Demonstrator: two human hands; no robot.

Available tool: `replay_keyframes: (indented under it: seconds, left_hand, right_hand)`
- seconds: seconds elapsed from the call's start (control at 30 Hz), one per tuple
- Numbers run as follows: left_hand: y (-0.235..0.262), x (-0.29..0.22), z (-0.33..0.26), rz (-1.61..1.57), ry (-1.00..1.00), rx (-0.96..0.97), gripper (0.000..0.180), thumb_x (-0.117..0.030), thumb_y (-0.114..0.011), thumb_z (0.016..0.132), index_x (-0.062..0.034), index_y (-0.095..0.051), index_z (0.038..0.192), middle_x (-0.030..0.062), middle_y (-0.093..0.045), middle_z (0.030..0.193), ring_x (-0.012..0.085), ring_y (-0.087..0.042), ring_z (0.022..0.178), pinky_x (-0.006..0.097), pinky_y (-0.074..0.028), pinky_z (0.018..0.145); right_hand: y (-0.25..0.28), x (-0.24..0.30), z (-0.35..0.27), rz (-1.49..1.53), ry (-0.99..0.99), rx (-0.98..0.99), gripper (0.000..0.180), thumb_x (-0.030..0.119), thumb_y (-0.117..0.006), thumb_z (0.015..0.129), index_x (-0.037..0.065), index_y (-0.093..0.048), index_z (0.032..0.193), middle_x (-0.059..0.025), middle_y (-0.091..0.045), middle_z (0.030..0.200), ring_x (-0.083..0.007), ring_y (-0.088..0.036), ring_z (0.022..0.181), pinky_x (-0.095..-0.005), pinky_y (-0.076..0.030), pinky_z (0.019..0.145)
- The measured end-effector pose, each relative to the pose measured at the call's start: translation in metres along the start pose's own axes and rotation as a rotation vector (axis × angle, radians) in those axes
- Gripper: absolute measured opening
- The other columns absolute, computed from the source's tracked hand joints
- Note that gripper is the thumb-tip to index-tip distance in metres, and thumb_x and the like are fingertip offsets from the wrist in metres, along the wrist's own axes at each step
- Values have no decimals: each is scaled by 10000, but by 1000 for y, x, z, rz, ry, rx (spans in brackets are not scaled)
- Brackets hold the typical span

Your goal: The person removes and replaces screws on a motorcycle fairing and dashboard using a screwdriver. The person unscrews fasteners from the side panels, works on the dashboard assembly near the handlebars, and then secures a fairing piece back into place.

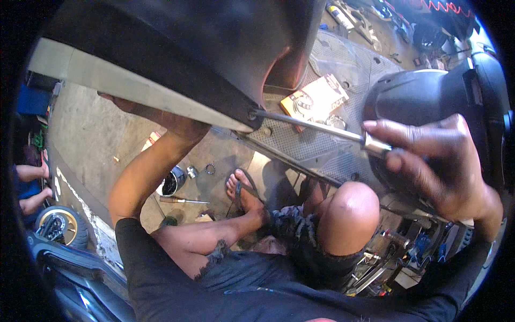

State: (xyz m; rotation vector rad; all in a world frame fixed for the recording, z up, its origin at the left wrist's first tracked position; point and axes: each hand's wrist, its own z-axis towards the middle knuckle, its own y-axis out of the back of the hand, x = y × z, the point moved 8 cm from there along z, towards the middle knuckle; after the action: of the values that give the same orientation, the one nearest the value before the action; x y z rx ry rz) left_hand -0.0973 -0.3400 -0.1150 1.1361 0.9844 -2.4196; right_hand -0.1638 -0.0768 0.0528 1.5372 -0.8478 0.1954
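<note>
My right hand point(440, 161) is closed around a screwdriver point(316, 126) with a long metal shaft. Its tip meets a screw hole near the pointed end of a black and pale grey scooter side panel point(161, 88). Against the panel's lower edge, my left hand point(161, 115) holds it from underneath; the panel hides part of the fingers. An orange and white box point(316, 102) lies on the scooter's grey textured footboard point(354, 59), with a round metal part point(336, 122) beside it.
On the floor by my foot are a container of dark stuff point(173, 182), a small metal part point(192, 172), a ring point(210, 169) and another screwdriver point(185, 200). Tools point(375, 263) lie at lower right. A wheel point(64, 228) and another person's feet point(40, 182) are at left.
</note>
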Motion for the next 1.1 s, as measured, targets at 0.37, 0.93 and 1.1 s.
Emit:
replay_keyframes:
  seconds: [0.37, 0.93, 1.1]
  left_hand:
    - [4, 1, -4, -23, -6, 2, 1008, -843, -188, 911, -39, -197, 1520, 157, -337, 1483, 265, -360, 1367, 388, -230, 1197]
    - [25, 14, 42, -53, 37, -11, 978, -819, -220, 928, -29, -211, 1505, 169, -337, 1478, 269, -364, 1368, 395, -230, 1199]
    - [13, 21, 31, -89, 17, 27, 970, -812, -230, 933, -26, -214, 1500, 173, -337, 1477, 270, -365, 1368, 397, -230, 1200]
  right_hand:
    - [-18, 44, -15, -938, 355, -81, 489, 40, -807, 698, 24, -733, 1181, -33, -647, 749, -118, -547, 533, -262, -400, 439]
    - [-23, -20, -29, 705, -474, 102, 594, 362, -662, 984, 64, -512, 1474, 43, -559, 716, -25, -448, 577, -189, -316, 486]
    - [-19, -19, -14, 432, -533, 164, 446, 302, -633, 1009, 52, -611, 1378, -27, -645, 723, -84, -570, 620, -246, -445, 572]
